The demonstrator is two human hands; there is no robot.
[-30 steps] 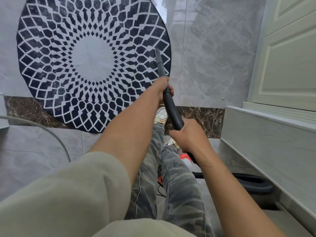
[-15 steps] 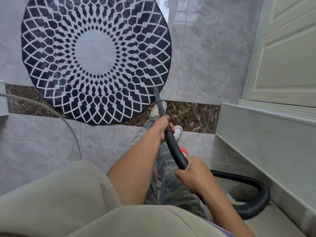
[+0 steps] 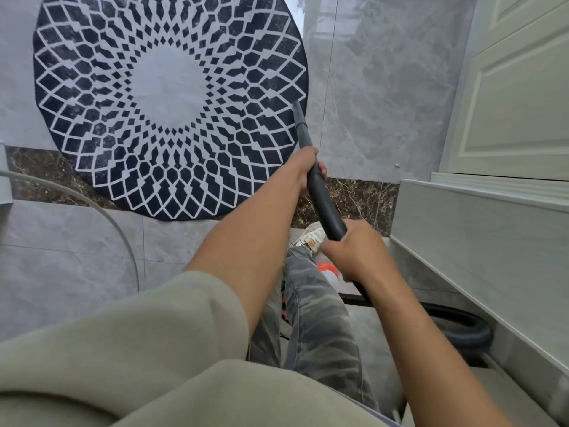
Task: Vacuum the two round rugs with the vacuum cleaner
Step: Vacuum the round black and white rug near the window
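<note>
A round rug [image 3: 172, 97] with a navy and pale-grey diamond pattern lies on the grey tiled floor ahead of me. A black vacuum wand [image 3: 323, 198] slants from lower right up to a narrow nozzle tip [image 3: 297, 107], which rests on the rug's right edge. My left hand [image 3: 303, 169] grips the wand high up. My right hand [image 3: 354, 251] grips it lower down, where the hose [image 3: 462, 325] begins. Only one rug is in view.
A white step or ledge [image 3: 480, 229] and a cream panelled door [image 3: 520, 97] close off the right side. An orange-and-white vacuum body [image 3: 329, 271] shows behind my legs. A white cable [image 3: 101, 211] arcs over the floor at left. A dark marble strip [image 3: 357, 195] crosses the floor.
The nozzle was pulled back off the rug toward my feet, then pushed forward again. Its tip now sits on the rug's right edge, with both hands further forward on the wand.
</note>
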